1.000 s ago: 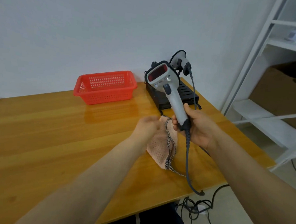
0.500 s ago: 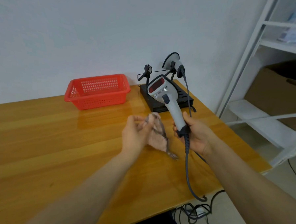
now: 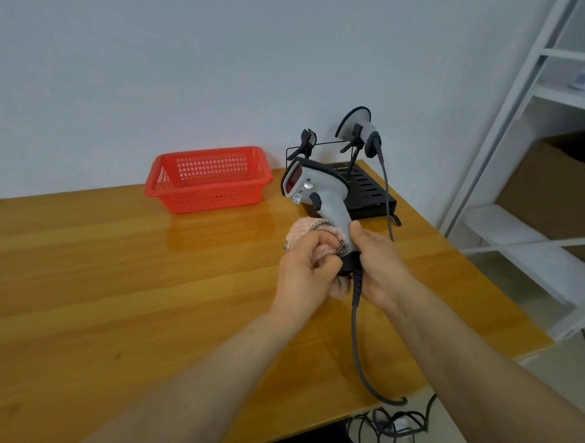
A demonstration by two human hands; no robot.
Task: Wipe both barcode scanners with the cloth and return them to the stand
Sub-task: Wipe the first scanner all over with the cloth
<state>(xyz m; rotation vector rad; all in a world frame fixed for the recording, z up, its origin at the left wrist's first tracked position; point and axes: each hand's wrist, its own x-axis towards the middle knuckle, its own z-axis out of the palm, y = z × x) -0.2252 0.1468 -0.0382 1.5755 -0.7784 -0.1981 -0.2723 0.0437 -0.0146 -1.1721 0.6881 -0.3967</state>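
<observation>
Cable point(image 3: 356, 287) drag is my main worry: it hangs from the scanner point(image 3: 319, 192) handle, loops below the tabletop point(image 3: 112, 279) edge, and could tug the unit askew or snag when it goes back. My right grip point(image 3: 380, 259) is wrapped round the handle's lower end, holding the scanner upright above the tabletop, just in front of the stand point(image 3: 370, 191). My left grip point(image 3: 307, 269) is bunched round the cloth point(image 3: 306, 227), pressing it against the handle. Hard rubbing there could twist the scanner out of so low a hold. The second scanner point(image 3: 365, 128) sits on the stand close behind, where a wide stroke might knock it.
</observation>
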